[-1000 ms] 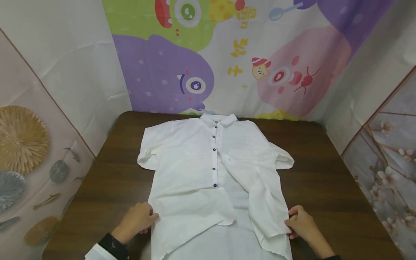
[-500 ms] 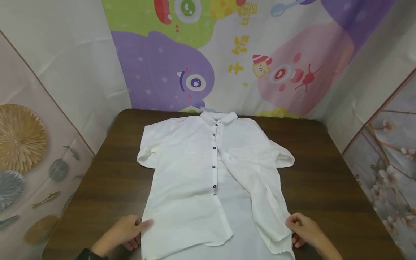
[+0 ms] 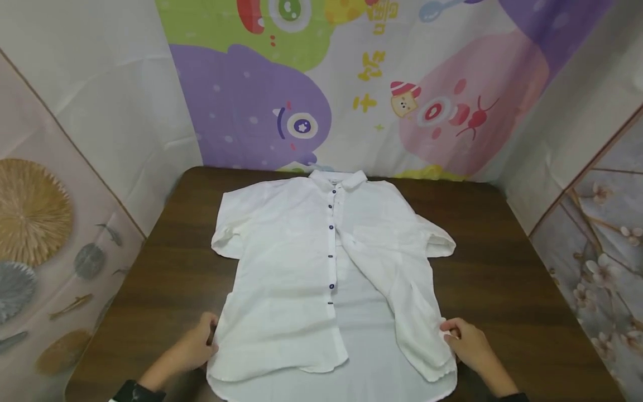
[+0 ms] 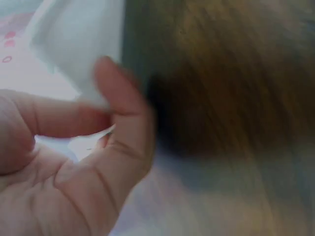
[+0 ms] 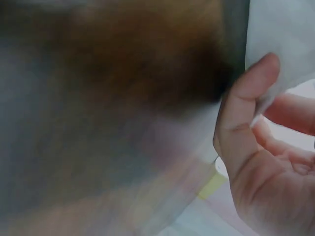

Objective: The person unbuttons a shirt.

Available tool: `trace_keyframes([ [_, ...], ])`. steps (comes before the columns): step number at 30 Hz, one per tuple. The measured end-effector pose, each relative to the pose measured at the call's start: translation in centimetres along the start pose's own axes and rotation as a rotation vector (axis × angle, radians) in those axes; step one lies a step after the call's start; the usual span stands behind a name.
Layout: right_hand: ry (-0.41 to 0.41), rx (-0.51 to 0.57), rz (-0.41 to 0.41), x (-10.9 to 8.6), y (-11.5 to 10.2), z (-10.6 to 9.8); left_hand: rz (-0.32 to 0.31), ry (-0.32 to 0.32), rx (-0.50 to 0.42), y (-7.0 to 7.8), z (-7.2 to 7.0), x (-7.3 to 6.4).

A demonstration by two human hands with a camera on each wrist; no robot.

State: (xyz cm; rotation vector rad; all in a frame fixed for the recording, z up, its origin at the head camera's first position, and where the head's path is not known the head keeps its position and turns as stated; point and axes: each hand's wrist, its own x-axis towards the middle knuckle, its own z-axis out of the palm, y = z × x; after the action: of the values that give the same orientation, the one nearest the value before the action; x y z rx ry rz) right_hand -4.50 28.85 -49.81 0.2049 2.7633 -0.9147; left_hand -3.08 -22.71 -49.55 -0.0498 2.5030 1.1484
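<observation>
A white short-sleeved button-up shirt (image 3: 286, 251) lies front up on the table, collar at the far side. Dark buttons run down its left front panel, while the right front panel (image 3: 419, 329) is folded back in a creased flap, baring the inside of the back. My left hand (image 3: 193, 346) pinches the shirt's left side edge near the hem. In the left wrist view, the thumb meets the bent index finger (image 4: 128, 123) beside the white cloth. On the opposite side edge, my right hand (image 3: 469, 346) pinches the cloth between thumb and index finger (image 5: 246, 93).
The dark brown wooden table (image 3: 502, 279) shows on both sides of the shirt. Behind it hangs a cartoon-printed cloth (image 3: 261, 111). Patterned side panels (image 3: 90, 184) stand left and right of the table.
My left hand has shifted left, and the left front panel has straightened, its lower corner drawn left. More of the back hem shows. My right hand has stayed near the same edge.
</observation>
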Motion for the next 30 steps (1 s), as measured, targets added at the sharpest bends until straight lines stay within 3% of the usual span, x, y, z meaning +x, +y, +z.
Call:
trace_keyframes([
  [3,-0.027,-0.040,-0.004,-0.7,0.4,-0.1,0.035,0.001,0.123,-0.2,0.1,-1.0],
  [6,-0.043,-0.097,-0.017,-1.2,0.5,-0.6,0.033,0.040,0.310,0.5,0.5,-1.5],
  [8,-0.049,-0.132,-0.033,-1.6,0.0,-1.3,0.065,0.060,0.426,1.4,0.7,-1.5],
  [11,-0.011,-0.154,-0.083,-2.3,-1.8,-2.3,0.138,0.071,0.493,3.7,0.5,-0.5],
  [13,0.073,-0.114,-0.207,-2.9,-3.5,-2.5,0.234,0.062,0.476,5.7,0.3,0.7],
  [15,0.146,-0.093,-0.395,-3.8,-5.4,-2.2,0.332,0.012,0.430,7.9,0.2,2.2],
  [17,0.159,-0.062,-0.624,-4.8,-7.1,-1.4,0.421,-0.053,0.385,9.8,0.5,3.8],
  [19,0.082,-0.084,-0.819,-5.5,-8.4,-0.1,0.484,-0.122,0.335,11.5,1.3,5.6],
  [22,-0.156,-0.204,-0.955,-5.8,-9.6,2.7,0.480,-0.214,0.252,13.4,3.2,8.6],
  [24,-0.303,-0.343,-0.954,-5.8,-9.9,4.7,0.457,-0.271,0.199,14.3,4.8,10.6],
  [27,-0.410,-0.536,-0.934,-5.8,-10.0,6.9,0.400,-0.321,0.198,15.3,7.1,13.1],
  [30,-0.449,-0.575,-0.918,-5.6,-10.4,7.7,0.357,-0.279,0.356,15.7,8.5,14.6],
])
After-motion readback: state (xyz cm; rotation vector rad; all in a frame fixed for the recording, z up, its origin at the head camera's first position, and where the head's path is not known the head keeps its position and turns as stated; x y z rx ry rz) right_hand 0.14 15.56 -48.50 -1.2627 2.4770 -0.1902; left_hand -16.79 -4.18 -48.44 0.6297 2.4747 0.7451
